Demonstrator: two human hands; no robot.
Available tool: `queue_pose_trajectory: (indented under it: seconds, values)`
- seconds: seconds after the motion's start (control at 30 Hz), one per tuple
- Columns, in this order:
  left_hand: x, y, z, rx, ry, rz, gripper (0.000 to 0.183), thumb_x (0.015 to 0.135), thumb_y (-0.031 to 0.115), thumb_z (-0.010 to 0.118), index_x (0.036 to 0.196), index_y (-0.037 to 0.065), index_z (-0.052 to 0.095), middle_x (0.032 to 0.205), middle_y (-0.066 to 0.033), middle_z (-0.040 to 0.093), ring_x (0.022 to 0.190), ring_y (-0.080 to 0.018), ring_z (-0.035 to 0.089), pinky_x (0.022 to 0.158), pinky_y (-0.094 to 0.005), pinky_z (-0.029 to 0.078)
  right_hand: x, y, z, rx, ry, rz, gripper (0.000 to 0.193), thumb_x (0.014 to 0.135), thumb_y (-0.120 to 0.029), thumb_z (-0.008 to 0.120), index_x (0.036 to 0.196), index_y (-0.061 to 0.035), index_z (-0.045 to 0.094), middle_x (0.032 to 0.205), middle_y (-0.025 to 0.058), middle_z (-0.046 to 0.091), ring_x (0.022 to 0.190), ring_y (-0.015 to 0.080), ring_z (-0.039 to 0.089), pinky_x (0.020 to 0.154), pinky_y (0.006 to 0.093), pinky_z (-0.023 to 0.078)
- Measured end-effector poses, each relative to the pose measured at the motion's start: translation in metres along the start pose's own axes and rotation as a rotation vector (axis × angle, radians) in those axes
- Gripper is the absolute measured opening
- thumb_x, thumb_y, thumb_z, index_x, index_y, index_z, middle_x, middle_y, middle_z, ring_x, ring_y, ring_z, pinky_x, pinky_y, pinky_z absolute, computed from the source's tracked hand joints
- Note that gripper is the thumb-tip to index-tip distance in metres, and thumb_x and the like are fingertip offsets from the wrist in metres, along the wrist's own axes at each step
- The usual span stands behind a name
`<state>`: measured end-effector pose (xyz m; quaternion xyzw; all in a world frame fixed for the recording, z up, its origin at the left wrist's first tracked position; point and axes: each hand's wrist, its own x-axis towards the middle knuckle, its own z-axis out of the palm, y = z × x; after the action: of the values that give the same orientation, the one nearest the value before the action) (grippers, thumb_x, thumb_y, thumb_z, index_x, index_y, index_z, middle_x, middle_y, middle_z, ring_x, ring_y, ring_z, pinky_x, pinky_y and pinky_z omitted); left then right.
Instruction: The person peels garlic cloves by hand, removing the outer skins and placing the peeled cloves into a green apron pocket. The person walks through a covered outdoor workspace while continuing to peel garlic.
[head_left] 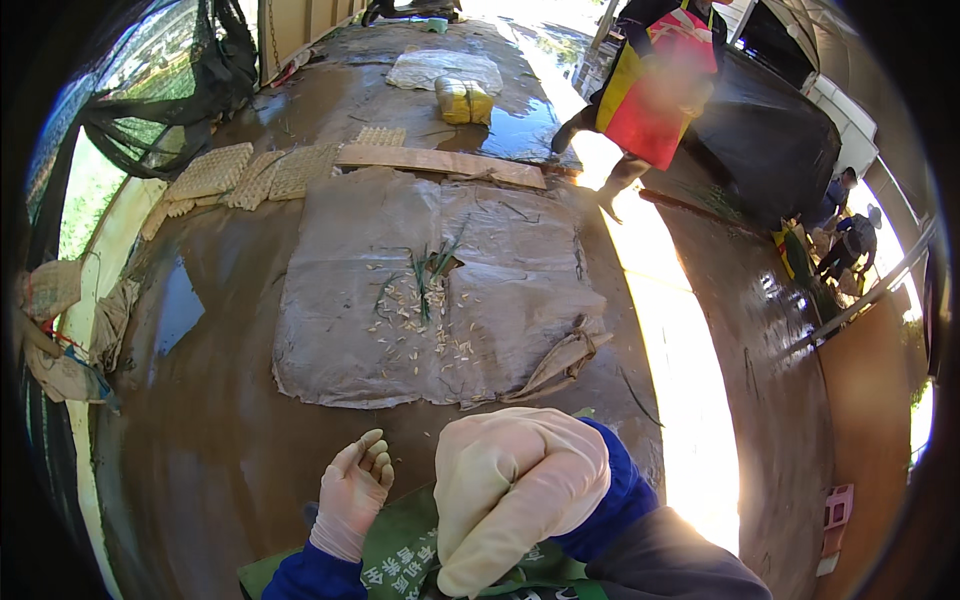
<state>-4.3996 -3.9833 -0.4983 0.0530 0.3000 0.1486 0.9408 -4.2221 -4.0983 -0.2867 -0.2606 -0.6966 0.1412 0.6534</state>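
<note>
Both my hands wear pale rubber gloves and blue sleeves. My left hand (354, 492) is held palm up, fingers loosely curled, with nothing visible in it. My right hand (512, 490) is close to the camera, seen from the back, fingers bent downward; what it holds, if anything, is hidden. Under my arms lies a green printed sack (400, 550). Ahead of my hands a wet grey cloth (330, 330) is spread on the muddy floor, with several small pale bulbs (425, 330) and a few green shoots (432, 268) scattered on its middle.
A wooden plank (440, 162) lies beyond the cloth, with woven mats (245, 175) to its left and a yellow bundle (463, 100) farther back. Another person in a red and yellow apron (655, 90) bends down at the far right. Black netting (170, 110) hangs at left.
</note>
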Motion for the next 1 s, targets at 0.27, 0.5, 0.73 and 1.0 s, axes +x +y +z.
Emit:
queue_pose_trajectory:
  seconds: [0.27, 0.5, 0.73, 1.0]
  values:
    - [0.0, 0.001, 0.003, 0.046, 0.047, 0.022, 0.032, 0.094, 0.019, 0.049, 0.116, -0.002, 0.057, 0.097, -0.0096, 0.065, 0.084, -0.0194, 0.064, 0.076, -0.0322, 0.053, -0.004, -0.011, -0.006, 0.093, -0.013, -0.01, 0.013, 0.082, -0.011, 0.069, 0.094, -0.0064, 0.07, 0.089, 0.0077, 0.061, 0.077, 0.0225, 0.061, 0.063, 0.032, 0.049]
    - [0.002, 0.0, 0.007, 0.091, 0.03, 0.034, 0.031, 0.095, 0.017, 0.048, 0.116, -0.002, 0.057, 0.097, -0.0104, 0.065, 0.084, -0.0201, 0.064, 0.077, -0.0324, 0.054, -0.006, 0.003, 0.006, 0.547, 0.079, -0.135, 0.013, 0.085, -0.009, 0.067, 0.088, 0.0037, 0.067, 0.078, 0.0161, 0.065, 0.06, 0.0241, 0.064, 0.051, 0.032, 0.049]
    - [0.003, 0.0, 0.005, 0.067, 0.056, 0.016, 0.031, 0.095, 0.017, 0.048, 0.117, -0.003, 0.056, 0.098, -0.0108, 0.065, 0.084, -0.0204, 0.063, 0.077, -0.0322, 0.053, 0.001, 0.015, 0.01, 0.662, 0.002, -0.307, 0.015, 0.087, -0.009, 0.065, 0.091, 0.0062, 0.066, 0.076, 0.0172, 0.066, 0.055, 0.0246, 0.063, 0.044, 0.0318, 0.048]
    - [0.001, 0.002, 0.004, 0.035, 0.001, 0.012, 0.032, 0.095, 0.017, 0.048, 0.118, -0.003, 0.055, 0.099, -0.0107, 0.065, 0.085, -0.0208, 0.063, 0.077, -0.0327, 0.053, -0.002, 0.014, 0.006, 0.574, -0.052, -0.291, 0.015, 0.086, -0.01, 0.067, 0.093, 0.0037, 0.067, 0.082, 0.0142, 0.065, 0.059, 0.0229, 0.062, 0.047, 0.0309, 0.048]
